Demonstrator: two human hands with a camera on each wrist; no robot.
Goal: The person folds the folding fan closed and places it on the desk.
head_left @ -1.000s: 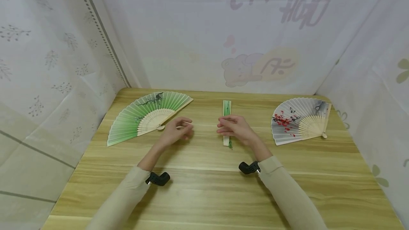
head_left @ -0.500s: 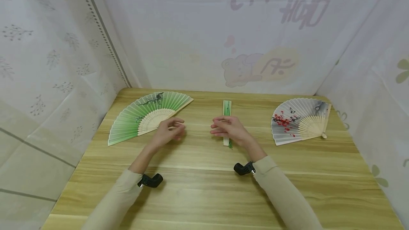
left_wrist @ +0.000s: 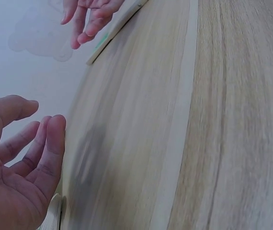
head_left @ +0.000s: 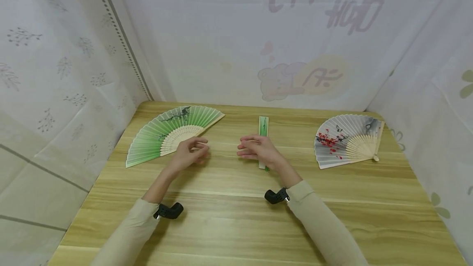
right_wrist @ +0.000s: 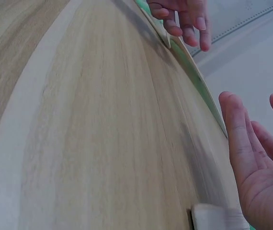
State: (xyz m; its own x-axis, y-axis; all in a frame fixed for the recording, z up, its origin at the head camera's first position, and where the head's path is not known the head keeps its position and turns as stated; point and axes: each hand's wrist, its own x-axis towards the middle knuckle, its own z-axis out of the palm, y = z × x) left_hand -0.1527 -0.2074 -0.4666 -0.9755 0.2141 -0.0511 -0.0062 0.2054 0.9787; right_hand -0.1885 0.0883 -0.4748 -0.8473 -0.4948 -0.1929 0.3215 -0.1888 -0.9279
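On the tabletop [head_left: 229,225], yellow-brown with streaky wood grain, we see an open green folding fan [head_left: 171,125] by the far left corner, fading to white, with a dark branch pattern and cream ribs. Near the far right corner we find a grey-white folding fan [head_left: 347,136] with red blossoms; between, towards the far edge, a closed folding fan [head_left: 263,127], green, dark-sprigged, cream-edged.

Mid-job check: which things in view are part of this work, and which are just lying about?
Likely part of the job, being nearest the empty hands:
folded green fan, below the right hand
open green fan, by the left hand

Likely lying about or background:
open grey fan, away from both hands, so less certain
wooden table
printed backdrop
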